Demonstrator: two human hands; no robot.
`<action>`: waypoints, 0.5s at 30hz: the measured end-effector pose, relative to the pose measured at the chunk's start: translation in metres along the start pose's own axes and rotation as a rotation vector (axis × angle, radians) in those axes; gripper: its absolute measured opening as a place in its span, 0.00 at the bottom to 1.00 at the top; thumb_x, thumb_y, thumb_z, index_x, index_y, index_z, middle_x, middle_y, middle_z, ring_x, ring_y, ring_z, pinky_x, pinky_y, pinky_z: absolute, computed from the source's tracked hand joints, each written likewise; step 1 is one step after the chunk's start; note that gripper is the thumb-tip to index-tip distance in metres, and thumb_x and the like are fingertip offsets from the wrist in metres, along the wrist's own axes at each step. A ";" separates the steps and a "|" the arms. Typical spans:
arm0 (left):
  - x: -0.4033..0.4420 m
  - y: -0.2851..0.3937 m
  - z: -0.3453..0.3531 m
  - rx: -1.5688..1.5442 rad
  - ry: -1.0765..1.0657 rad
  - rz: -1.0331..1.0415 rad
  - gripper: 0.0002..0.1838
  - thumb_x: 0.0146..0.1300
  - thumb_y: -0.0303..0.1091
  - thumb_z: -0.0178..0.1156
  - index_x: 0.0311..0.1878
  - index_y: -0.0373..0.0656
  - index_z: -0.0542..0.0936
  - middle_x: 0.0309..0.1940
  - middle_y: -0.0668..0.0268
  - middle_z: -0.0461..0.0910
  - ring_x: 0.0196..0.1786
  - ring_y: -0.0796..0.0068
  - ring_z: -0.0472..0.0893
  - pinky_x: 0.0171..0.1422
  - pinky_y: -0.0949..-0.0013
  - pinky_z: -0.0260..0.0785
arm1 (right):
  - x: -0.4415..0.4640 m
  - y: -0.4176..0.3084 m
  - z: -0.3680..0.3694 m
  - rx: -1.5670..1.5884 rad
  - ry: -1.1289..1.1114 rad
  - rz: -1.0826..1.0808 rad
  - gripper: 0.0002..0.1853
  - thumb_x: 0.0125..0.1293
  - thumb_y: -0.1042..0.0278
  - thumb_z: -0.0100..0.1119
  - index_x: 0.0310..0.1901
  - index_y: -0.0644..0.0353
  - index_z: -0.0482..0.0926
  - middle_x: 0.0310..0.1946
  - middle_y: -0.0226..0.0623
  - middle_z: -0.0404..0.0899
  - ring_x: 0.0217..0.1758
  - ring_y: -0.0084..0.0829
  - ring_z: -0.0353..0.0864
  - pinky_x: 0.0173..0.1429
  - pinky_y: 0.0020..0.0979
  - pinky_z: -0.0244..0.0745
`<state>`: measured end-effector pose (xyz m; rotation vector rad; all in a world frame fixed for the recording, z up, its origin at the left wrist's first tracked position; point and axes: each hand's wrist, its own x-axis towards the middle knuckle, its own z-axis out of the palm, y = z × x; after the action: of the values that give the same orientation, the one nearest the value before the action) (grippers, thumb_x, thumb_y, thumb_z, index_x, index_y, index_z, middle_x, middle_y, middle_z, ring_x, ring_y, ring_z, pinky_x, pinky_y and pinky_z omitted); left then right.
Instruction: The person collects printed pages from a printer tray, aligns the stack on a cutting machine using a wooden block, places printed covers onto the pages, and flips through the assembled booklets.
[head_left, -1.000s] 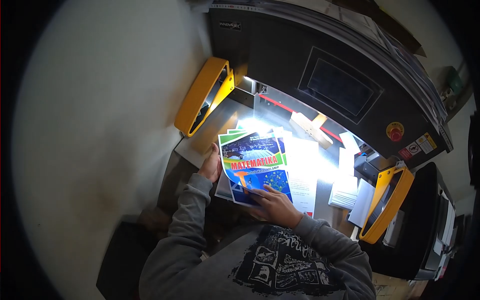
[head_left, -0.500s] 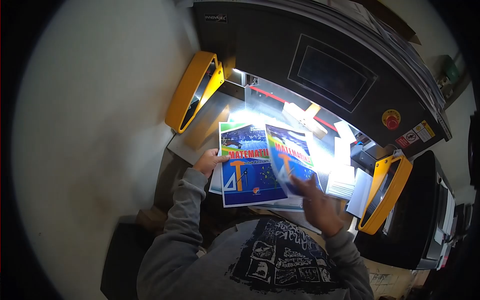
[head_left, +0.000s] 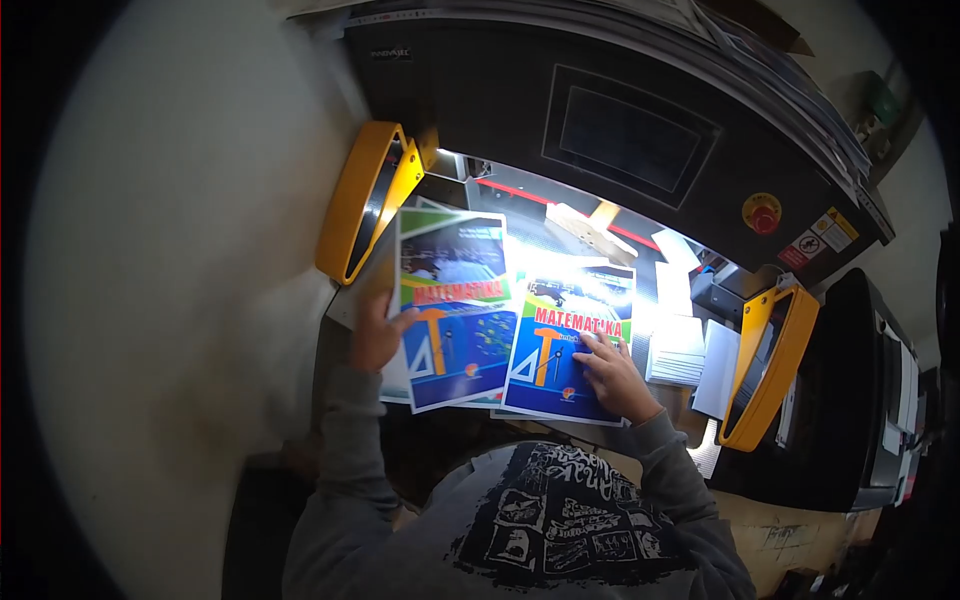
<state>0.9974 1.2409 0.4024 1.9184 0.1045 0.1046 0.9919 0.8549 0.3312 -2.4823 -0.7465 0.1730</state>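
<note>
covers [head_left: 562, 350] parted; open wedge between facing edges

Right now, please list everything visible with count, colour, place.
Matematika covers: two on top, blue-green, centre
Machine: one, dark grey, behind covers
Screen: one, black, machine front
Stop button: one, red, machine front
Guards: two, yellow, flanking machine opening
Wooden block: one, pale, inside opening
Paper pieces: several, white, right of covers
Papers: count unclear, whitish, atop machine
Bulky device: one, black, far right
Left hand: one, grey sleeve, at left cover
Right hand: one, grey sleeve, on right cover
</note>
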 end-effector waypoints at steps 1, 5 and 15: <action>-0.008 0.024 -0.012 0.154 0.053 0.081 0.14 0.60 0.24 0.58 0.50 0.32 0.77 0.40 0.61 0.82 0.40 0.74 0.81 0.50 0.71 0.73 | 0.001 0.000 -0.001 0.008 0.002 0.005 0.18 0.63 0.68 0.58 0.56 0.54 0.77 0.69 0.41 0.62 0.75 0.50 0.52 0.73 0.64 0.41; -0.031 0.082 -0.041 0.158 0.050 0.109 0.15 0.61 0.23 0.57 0.52 0.32 0.76 0.42 0.61 0.82 0.42 0.74 0.81 0.52 0.71 0.72 | 0.013 -0.024 -0.013 0.160 0.071 -0.038 0.25 0.66 0.65 0.58 0.64 0.58 0.69 0.70 0.48 0.60 0.75 0.51 0.53 0.75 0.52 0.46; -0.011 0.054 0.069 -0.420 -0.155 0.311 0.20 0.65 0.26 0.60 0.58 0.34 0.72 0.51 0.62 0.79 0.54 0.77 0.75 0.61 0.70 0.66 | 0.032 -0.063 -0.070 1.151 0.493 0.038 0.18 0.74 0.61 0.50 0.58 0.65 0.70 0.44 0.32 0.78 0.48 0.20 0.72 0.56 0.25 0.66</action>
<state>0.9959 1.1565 0.4292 1.5039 -0.3007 0.1710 1.0079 0.8844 0.4244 -1.3439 -0.2411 -0.0142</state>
